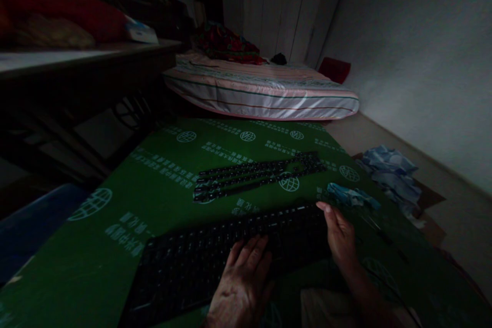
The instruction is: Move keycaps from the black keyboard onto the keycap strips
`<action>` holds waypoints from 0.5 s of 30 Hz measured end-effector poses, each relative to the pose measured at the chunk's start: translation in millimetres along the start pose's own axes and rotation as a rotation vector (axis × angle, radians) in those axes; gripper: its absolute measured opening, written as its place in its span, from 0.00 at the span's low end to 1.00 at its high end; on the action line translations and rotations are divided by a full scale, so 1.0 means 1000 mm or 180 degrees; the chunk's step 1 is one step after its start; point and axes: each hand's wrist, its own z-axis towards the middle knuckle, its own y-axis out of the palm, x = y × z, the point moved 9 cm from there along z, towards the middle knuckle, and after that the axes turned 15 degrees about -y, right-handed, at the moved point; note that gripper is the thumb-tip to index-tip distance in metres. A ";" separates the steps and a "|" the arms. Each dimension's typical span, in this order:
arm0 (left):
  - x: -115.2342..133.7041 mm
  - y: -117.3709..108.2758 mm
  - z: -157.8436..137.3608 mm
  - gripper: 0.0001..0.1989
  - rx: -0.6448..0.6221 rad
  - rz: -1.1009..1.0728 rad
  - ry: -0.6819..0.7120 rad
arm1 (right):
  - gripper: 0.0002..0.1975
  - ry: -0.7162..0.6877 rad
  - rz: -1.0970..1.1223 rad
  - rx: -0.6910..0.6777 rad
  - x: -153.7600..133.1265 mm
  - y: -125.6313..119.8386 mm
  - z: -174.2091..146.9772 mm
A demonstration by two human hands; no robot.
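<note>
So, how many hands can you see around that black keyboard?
2. The left hand lies over the black keyboard near its middle, and the right hand is at its right end. No others show.

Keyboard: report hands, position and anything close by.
Left hand spread on keyboard, right hand at its right end. Keyboard flat on green surface. Rows of black keys beyond it; crumpled blue item past right hand.

Home bdrm, going by bed (pixel 265 97) w/ striped sheet (pixel 307 82) & red bedding (pixel 228 46).
</note>
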 end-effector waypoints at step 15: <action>0.000 -0.001 -0.001 0.17 0.0083 0.0262 0.0323 | 0.19 -0.0375 -0.0268 -0.0149 -0.028 -0.005 -0.001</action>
